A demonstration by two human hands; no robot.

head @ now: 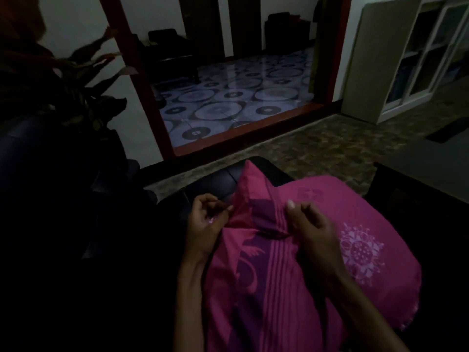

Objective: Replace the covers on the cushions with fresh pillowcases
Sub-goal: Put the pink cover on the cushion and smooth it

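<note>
pink pillowcase between both hands' fingers

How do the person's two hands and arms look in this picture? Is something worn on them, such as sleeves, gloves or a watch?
Both forearms are bare as far as the frame shows: no sleeves, gloves, watch or bracelet. The left hand and the right hand show no ring that I can make out, though the light is dim. The right thumbnail looks short and plain.
</note>
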